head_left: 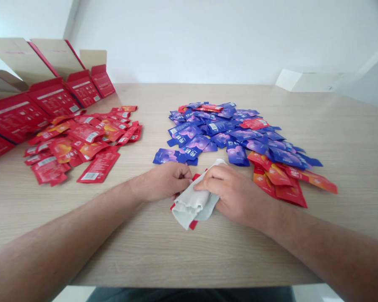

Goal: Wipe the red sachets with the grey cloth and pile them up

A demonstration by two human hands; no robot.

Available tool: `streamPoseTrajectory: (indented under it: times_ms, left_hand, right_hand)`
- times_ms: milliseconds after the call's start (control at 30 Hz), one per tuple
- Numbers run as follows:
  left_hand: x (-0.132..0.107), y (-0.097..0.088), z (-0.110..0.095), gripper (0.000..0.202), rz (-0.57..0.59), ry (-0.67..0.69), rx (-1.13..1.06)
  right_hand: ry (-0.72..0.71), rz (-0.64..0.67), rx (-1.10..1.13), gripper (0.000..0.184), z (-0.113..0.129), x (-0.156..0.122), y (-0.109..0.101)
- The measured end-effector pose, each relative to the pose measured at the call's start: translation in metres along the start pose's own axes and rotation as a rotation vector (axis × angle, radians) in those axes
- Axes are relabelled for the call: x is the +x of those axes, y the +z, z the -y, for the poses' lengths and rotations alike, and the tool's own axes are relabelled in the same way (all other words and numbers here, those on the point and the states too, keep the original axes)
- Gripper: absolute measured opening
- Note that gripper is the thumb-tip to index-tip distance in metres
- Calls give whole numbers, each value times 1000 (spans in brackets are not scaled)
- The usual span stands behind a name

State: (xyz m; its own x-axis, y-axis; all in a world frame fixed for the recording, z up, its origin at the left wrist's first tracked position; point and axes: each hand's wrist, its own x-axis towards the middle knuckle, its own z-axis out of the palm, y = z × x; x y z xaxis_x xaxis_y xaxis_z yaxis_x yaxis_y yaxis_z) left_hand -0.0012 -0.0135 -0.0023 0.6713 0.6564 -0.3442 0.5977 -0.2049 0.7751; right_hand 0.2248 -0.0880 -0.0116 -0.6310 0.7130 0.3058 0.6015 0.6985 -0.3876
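A red packet (193,225) is between the two hands, near the front of the wooden table (151,251). A pale cloth (190,203), folded, lies over it, so that only red edges and corners come out; it is perhaps a single packet, but the cloth covers too much to be certain.

At the far left there stands a row of red boxes (55,98) with their flaps raised; their inside cannot be seen from here. Just before them is a loose heap of red packets (91,132). Behind the hands is spread a bigger heap of blue packets (223,130), with a few red ones among them, and at its right end lie orange-red packets (280,178).

The left hand (166,180) is nearly closed, its thumb and bent fingers pinching the red packet at its upper left edge. The right hand (236,191) is half curled, its fingers gripping the cloth from above.
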Motion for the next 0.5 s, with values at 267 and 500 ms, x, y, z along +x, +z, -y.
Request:
streamPoseTrajectory:
  times_ms: [267, 500]
  left_hand:
    - [1, 0, -1, 17, 5, -13, 29]
    - [0, -1, 1, 17, -25, 47, 66]
  right_hand:
    - [-17, 14, 21, 34, -1, 1, 0]
    - [-129, 65, 24, 27, 3, 0, 1]
